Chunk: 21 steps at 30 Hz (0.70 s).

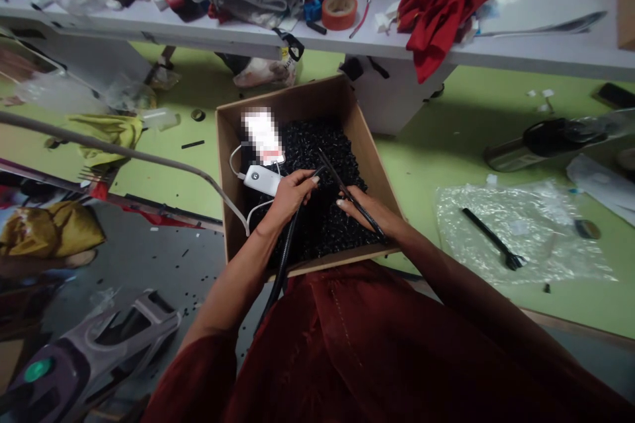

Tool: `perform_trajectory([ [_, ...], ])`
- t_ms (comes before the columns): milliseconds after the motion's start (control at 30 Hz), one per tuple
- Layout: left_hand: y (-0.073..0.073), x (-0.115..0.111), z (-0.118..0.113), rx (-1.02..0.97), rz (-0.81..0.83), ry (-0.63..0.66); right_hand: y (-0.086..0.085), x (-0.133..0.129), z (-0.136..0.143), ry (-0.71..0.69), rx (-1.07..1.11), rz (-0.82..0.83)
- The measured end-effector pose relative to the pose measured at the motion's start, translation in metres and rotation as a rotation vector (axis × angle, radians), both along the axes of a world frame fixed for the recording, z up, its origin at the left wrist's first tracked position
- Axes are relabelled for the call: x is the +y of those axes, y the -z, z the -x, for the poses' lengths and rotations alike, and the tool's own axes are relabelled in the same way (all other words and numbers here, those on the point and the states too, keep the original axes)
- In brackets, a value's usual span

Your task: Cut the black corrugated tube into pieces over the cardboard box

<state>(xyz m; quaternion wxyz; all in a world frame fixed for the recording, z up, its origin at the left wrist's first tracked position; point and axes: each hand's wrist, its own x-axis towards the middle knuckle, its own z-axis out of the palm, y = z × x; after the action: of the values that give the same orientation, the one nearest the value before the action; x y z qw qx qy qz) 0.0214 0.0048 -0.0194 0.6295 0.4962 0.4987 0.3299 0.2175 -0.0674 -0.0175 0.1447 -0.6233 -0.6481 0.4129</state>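
In my left hand (296,193) is a black corrugated tube (284,254), pinched near its end between thumb and fingers. The tube runs down past the box's front edge toward my lap. My right hand (361,208) is closed around long dark scissors (342,186), whose blades point up and left toward the tube's end. Blade detail is hard to make out against the dark background. Both hands are over an open cardboard box (380,168), which holds a heap of small black pieces (317,139). A lit phone (262,135) and a white power bank (262,180), joined by a cable, lie inside at the left.
A grey hose (124,152) arcs in from the left to the box. On the green table, a clear plastic bag (546,231) lies under a black fork-ended tool (491,238), near a dark bottle (530,144). The raised shelf holds orange tape (339,11) and red cloth (451,0).
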Motion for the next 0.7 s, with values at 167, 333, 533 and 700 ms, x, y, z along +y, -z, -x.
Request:
perform_trajectory([
  [167,0.0019,-0.0007,-0.0005,0.074,-0.043,0.015,0.001,-0.0003,0.0016,-0.041,-0.024,-0.001],
  [333,0.0025,-0.0005,-0.0024,0.132,-0.047,0.019,0.0,0.0004,0.0034,-0.056,-0.07,0.027],
  [533,0.007,-0.0019,-0.0031,0.206,-0.102,0.058,-0.0047,0.0022,0.0044,-0.071,-0.042,0.064],
  [700,0.0051,-0.0034,-0.004,0.264,-0.209,0.074,-0.0021,0.0029,0.0049,-0.07,-0.014,0.044],
])
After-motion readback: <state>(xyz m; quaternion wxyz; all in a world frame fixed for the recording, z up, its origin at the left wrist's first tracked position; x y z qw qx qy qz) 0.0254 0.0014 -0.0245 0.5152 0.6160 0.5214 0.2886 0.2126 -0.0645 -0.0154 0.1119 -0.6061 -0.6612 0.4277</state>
